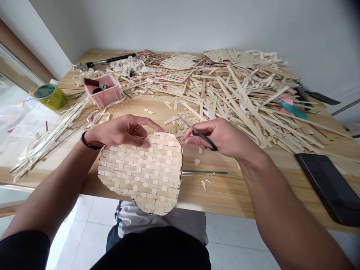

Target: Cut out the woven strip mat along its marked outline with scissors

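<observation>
A flat woven bamboo piece (143,172), pale and rounded with a dark cut edge, overhangs the front edge of the table. My left hand (123,131) grips its top rim, thumb on the near face and index finger stretched along the edge. In my right hand (216,137) is a pair of scissors (204,140) with black handles. Their blades point up and left, a little apart from the woven piece's upper right edge. A thin green strip (206,172) lies on the table to the right of the woven piece, among small pale offcuts.
A pink basket (108,95) with thread spools stands behind my left hand, near a yellow tape roll (50,96). Loose bamboo strips (239,101) pile across the back and right. Other woven pieces (180,61) lie there. A black phone (329,187) rests at the right edge.
</observation>
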A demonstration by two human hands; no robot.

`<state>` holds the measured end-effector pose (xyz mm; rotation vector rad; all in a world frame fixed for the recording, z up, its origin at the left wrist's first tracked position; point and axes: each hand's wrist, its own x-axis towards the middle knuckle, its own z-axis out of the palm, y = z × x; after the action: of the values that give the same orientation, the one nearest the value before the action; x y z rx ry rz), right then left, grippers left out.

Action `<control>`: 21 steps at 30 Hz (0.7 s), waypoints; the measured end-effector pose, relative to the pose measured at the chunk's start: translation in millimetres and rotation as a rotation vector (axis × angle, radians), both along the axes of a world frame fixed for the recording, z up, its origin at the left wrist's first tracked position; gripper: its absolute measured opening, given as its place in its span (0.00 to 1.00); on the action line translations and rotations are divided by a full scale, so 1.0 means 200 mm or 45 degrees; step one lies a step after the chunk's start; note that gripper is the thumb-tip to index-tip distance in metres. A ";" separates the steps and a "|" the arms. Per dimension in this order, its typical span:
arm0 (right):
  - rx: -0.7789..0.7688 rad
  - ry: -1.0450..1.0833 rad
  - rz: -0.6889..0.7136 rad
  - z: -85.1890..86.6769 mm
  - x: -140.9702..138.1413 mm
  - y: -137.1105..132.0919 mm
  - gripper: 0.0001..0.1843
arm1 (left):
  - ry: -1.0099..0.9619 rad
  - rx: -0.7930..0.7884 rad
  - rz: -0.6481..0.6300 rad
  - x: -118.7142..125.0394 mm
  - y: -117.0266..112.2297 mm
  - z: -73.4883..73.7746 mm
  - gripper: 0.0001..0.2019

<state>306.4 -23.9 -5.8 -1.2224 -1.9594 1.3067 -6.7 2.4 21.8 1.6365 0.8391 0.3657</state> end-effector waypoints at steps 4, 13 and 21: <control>0.107 0.194 -0.334 -0.04 0.00 0.04 0.36 | -0.111 0.121 0.119 -0.04 0.03 -0.05 0.31; -0.222 0.647 -0.503 -0.10 -0.01 0.08 0.33 | -0.501 0.307 0.628 -0.07 0.05 -0.17 0.33; -0.182 0.659 -0.453 -0.15 -0.07 0.06 0.23 | -0.556 0.354 0.727 -0.01 0.01 -0.18 0.30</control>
<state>293.3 -11.2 -36.1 -1.0928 -1.2451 1.4133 -9.1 4.5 -15.1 1.4558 0.9313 1.2392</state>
